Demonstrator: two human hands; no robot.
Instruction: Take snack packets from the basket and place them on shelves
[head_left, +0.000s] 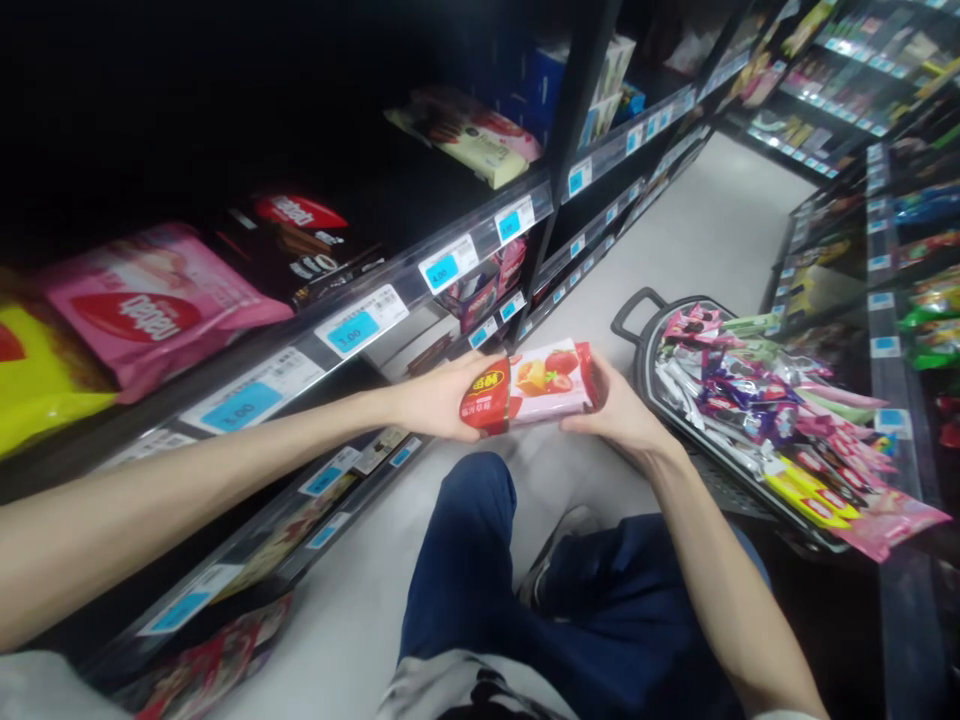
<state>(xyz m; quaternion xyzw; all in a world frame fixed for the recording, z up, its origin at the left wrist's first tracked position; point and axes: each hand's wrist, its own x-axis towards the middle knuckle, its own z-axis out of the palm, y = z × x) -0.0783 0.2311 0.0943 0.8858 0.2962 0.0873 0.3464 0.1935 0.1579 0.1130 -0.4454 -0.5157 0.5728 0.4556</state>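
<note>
Between my two hands is a red and white snack packet printed with strawberries and orange fruit. My left hand grips its left end and my right hand wraps round its right end. The packet lies level over the aisle floor, in front of my knees. To the left, a shelf with price tags holds a pink nabati bag, a yellow bag, a dark nabati bag and a cream and pink packet.
On the right stands a black shopping basket heaped with many wrapped snacks, its handle toward the far aisle. Another stocked shelf runs along the right side. The grey floor stretches ahead to more shelves.
</note>
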